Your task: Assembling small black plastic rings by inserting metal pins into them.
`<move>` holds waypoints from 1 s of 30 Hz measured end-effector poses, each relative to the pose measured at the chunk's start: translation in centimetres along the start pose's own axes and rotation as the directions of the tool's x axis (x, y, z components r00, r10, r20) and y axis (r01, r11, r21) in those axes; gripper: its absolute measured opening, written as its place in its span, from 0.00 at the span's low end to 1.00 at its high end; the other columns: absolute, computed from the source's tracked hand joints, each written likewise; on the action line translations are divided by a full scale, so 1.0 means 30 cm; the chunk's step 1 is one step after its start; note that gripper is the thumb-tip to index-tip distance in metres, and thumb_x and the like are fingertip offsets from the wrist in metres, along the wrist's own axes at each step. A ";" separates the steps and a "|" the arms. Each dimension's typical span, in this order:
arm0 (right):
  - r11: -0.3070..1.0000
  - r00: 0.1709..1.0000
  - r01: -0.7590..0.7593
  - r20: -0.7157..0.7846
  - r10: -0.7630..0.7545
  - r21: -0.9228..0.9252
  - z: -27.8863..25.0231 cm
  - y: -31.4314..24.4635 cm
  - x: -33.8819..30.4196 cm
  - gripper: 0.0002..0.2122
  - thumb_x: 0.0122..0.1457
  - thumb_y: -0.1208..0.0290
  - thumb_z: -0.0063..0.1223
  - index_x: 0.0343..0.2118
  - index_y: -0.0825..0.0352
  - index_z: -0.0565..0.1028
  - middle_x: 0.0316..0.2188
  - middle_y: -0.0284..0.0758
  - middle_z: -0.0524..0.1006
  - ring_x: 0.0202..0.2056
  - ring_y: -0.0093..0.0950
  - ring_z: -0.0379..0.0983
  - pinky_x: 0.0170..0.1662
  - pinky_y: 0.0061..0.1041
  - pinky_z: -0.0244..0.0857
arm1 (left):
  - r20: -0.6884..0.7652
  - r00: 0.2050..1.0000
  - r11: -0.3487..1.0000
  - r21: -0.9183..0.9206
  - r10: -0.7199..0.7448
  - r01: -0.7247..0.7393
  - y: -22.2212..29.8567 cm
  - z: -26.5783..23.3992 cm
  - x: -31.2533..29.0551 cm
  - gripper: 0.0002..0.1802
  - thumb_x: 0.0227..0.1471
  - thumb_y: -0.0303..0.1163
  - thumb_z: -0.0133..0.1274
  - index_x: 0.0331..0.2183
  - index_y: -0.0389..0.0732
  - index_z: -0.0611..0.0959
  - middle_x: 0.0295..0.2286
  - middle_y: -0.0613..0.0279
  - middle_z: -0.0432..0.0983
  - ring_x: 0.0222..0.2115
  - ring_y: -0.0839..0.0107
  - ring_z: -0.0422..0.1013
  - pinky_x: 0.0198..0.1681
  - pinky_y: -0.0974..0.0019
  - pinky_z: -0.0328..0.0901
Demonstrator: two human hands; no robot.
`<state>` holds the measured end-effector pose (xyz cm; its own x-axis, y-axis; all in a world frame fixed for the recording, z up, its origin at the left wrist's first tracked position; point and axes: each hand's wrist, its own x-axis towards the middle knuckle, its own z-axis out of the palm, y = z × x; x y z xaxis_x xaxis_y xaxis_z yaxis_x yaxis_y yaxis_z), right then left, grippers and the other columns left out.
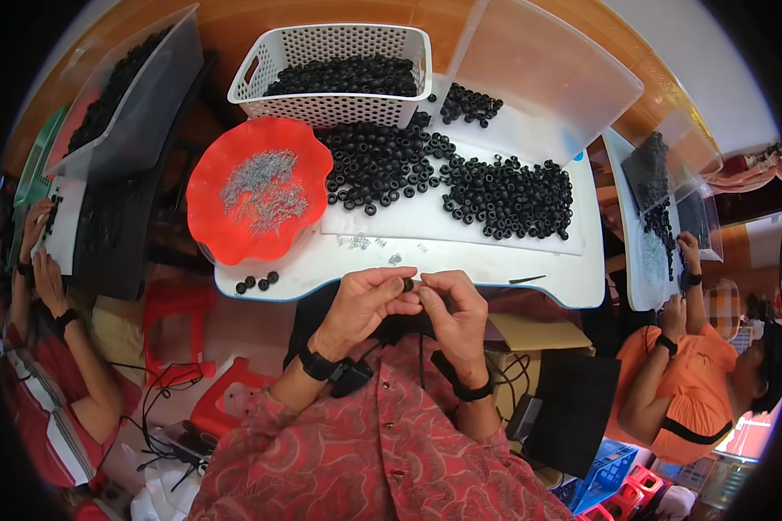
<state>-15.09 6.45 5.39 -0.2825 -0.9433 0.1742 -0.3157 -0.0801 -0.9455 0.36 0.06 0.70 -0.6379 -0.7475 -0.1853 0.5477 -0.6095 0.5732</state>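
Note:
Just past the table's front edge, my left hand (362, 306) pinches a small round black part (407, 284) between thumb and fingers. My right hand (454, 314) meets it from the other side, thumb and fingertips pressed together beside the part. Whatever those right fingertips hold is too small to make out. Beyond the hands, a few small metal pieces (395, 259) lie on the white table (460, 260). A red scalloped bowl (202, 195) to the left holds many thin silvery pieces, which look like small springs (265, 191). Loose black ring-shaped parts (508, 198) are heaped farther back.
A white perforated basket (339, 111) of black parts stands at the back, beside a tilted clear plastic bin (543, 69). Several black parts (257, 283) sit at the front left. A thin dark tool (527, 280) lies front right. Co-workers sit at tables on both sides.

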 end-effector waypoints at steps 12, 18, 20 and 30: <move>0.996 0.999 0.029 -0.044 -0.026 0.084 0.011 -0.010 -0.007 0.06 0.60 0.81 0.56 0.40 0.73 0.78 0.39 0.35 0.76 0.36 0.21 0.74 0.40 0.19 0.68 | 0.109 0.993 0.990 -0.143 0.035 -0.019 0.019 0.008 -0.011 0.22 0.63 0.31 0.50 0.53 0.25 0.74 0.38 0.47 0.79 0.31 0.73 0.77 0.38 0.70 0.78; 0.984 0.995 0.086 0.029 -0.092 0.157 0.055 -0.001 -0.006 0.14 0.65 0.75 0.52 0.52 0.74 0.71 0.48 0.39 0.70 0.45 0.26 0.73 0.49 0.23 0.68 | 0.142 0.988 0.992 -0.120 0.059 -0.042 0.001 0.008 -0.012 0.20 0.63 0.32 0.51 0.51 0.27 0.75 0.37 0.51 0.79 0.28 0.75 0.76 0.32 0.76 0.75; 0.978 0.993 0.027 0.108 -0.050 0.207 0.066 0.011 -0.009 0.19 0.66 0.65 0.51 0.55 0.73 0.69 0.49 0.40 0.71 0.47 0.29 0.72 0.52 0.26 0.66 | 0.129 0.990 0.994 -0.099 0.059 -0.047 0.003 0.012 -0.016 0.20 0.63 0.33 0.51 0.50 0.27 0.76 0.37 0.51 0.80 0.27 0.76 0.76 0.31 0.76 0.74; 0.935 0.949 -0.127 0.315 0.017 0.330 0.072 -0.014 0.003 0.24 0.67 0.65 0.49 0.61 0.73 0.62 0.55 0.44 0.71 0.53 0.29 0.70 0.56 0.27 0.63 | 0.103 0.990 0.995 -0.035 0.095 -0.092 0.022 0.028 -0.032 0.19 0.63 0.35 0.52 0.47 0.28 0.78 0.36 0.51 0.79 0.20 0.75 0.75 0.24 0.77 0.71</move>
<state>-13.03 5.69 5.20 0.0123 -0.9980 0.0622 0.0396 -0.0617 -0.9973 0.88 0.61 1.93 -0.6357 -0.7705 -0.0467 0.6223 -0.5473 0.5597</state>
